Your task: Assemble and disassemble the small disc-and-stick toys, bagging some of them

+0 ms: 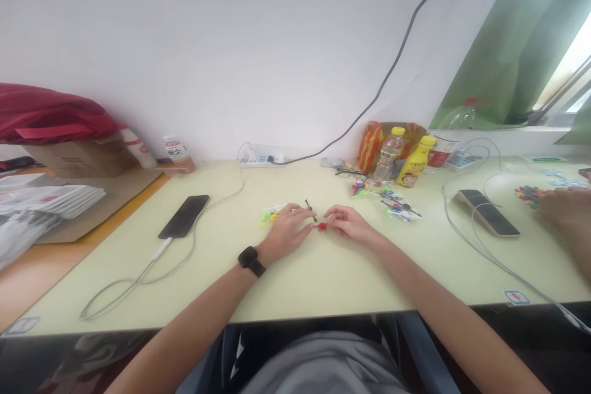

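Note:
Between my two hands, a small round red plastic piece [322, 227] lies low over the table. My left hand [287, 231], with a black watch [252, 261] on the wrist, rests palm down with fingers stretched and somewhat apart; its thumb tip comes close to the red piece. By its index fingertip is a small dark piece [309, 205]. Curled fingers of my right hand [351, 225] meet the red piece from the right, though the exact contact is too small to make out. Small yellow and green pieces [268, 217] lie partly hidden behind my left hand.
Bagged small coloured parts [398, 206] lie to the right, before a yellow bottle [416, 162] and a clear bottle [389, 155]. A phone [184, 217] on a cable sits left. Farther right are a dark-topped stand [487, 213] and another person's hand [566, 203].

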### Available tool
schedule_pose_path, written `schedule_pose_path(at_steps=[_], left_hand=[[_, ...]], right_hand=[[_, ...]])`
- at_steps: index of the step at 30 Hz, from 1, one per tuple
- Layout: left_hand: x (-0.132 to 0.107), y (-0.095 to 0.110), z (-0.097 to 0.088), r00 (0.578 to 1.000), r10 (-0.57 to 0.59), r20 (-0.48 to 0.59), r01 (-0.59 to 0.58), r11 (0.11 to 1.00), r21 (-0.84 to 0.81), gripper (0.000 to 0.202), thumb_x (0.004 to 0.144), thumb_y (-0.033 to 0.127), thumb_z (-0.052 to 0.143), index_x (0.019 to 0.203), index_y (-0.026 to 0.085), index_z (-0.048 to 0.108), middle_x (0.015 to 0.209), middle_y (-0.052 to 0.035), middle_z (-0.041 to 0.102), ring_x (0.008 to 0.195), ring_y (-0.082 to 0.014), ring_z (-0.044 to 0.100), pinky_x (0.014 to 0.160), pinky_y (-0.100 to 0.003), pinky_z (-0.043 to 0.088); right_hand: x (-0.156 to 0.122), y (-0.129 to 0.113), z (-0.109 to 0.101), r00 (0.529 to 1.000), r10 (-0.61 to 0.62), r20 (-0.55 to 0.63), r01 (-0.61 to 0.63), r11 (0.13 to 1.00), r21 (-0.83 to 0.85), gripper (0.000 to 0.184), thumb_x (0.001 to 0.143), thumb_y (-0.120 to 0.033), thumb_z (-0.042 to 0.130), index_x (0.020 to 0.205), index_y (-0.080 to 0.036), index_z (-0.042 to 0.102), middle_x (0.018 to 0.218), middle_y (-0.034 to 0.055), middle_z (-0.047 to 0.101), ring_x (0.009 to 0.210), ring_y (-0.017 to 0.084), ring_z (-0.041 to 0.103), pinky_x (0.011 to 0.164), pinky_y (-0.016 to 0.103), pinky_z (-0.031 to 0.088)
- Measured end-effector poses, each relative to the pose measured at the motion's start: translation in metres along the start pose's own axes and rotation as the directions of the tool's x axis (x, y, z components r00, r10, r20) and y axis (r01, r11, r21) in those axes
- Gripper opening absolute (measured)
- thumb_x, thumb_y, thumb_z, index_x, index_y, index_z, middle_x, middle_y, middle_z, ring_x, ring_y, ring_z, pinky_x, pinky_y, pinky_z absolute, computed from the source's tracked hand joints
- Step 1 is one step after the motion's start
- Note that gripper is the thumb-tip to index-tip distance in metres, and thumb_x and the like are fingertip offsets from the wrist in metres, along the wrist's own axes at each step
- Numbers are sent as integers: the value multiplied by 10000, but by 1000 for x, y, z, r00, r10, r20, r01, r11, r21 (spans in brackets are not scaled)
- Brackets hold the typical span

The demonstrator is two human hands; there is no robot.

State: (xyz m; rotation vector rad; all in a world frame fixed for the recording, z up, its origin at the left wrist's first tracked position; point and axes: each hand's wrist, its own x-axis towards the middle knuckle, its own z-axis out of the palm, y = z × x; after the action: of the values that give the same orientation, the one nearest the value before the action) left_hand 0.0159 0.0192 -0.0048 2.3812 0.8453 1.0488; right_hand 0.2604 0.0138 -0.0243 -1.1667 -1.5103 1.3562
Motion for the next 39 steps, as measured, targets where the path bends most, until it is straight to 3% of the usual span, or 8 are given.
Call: schedule_pose_path(at_steps=[8, 15, 19, 24, 32, 39], left_hand=[[-1, -3, 3, 993, 37, 116, -36, 999, -7, 266, 983, 257, 569, 1124, 301, 790, 1016, -98, 760, 1016, -293, 633, 932, -458, 484], [-3, 0, 0, 993, 34, 116, -34, 999, -4, 342, 977, 188, 527, 1215, 289, 750, 1063, -102, 739, 1024, -290, 620, 905, -430, 490], [-2, 3, 1, 988, 49, 145, -50, 999, -1, 338, 1000, 200, 512, 1223, 295, 747, 1056, -100, 726, 1021, -288, 613, 913, -421, 479], [-2, -2, 3, 993, 35, 115, -38, 999, 24, 302, 1004, 233, 543, 1218, 299, 746, 1125, -100, 724, 1079, -292, 610, 960, -439, 468], [-1, -9, 4, 997, 13, 74, -10, 999, -46, 233, 990, 259, 595, 1107, 299, 791, 1055, -91, 757, 1016, -288, 640, 923, -431, 474], [-4, -2, 2, 982, 16, 190, -40, 992, 123, 345, 1023, 231, 525, 1309, 309, 701, 1146, -82, 689, 1067, -261, 592, 961, -415, 477]], right_hand=[[-2, -2, -5, 994, 91, -55, -88, 995, 46, 246, 716, -263, 704, 951, -201, 663, 613, -31, 625, 433, 83, 408, 396, 218, 204], [0, 1, -1, 993, 116, -16, -116, 991, -70, 253, 721, -256, 729, 966, -203, 690, 668, -9, 689, 486, 100, 473, 436, 218, 272], [0, 0, 0, 998, 69, -5, -69, 997, -39, 281, 735, -274, 724, 1004, -205, 679, 652, -25, 676, 489, 96, 456, 457, 218, 281], [-1, -3, -1, 998, 54, 17, -55, 997, 58, 337, 743, -288, 699, 1069, -211, 656, 705, -16, 689, 472, 90, 428, 426, 220, 234], [-1, 4, -4, 993, 98, -63, -98, 995, -2, 404, 714, -228, 674, 1115, -230, 625, 654, -44, 645, 490, 103, 471, 434, 211, 269], [-2, 1, -2, 991, 118, -57, -122, 989, -79, 382, 723, -223, 680, 1102, -213, 624, 687, -29, 670, 525, 109, 498, 471, 220, 303]])
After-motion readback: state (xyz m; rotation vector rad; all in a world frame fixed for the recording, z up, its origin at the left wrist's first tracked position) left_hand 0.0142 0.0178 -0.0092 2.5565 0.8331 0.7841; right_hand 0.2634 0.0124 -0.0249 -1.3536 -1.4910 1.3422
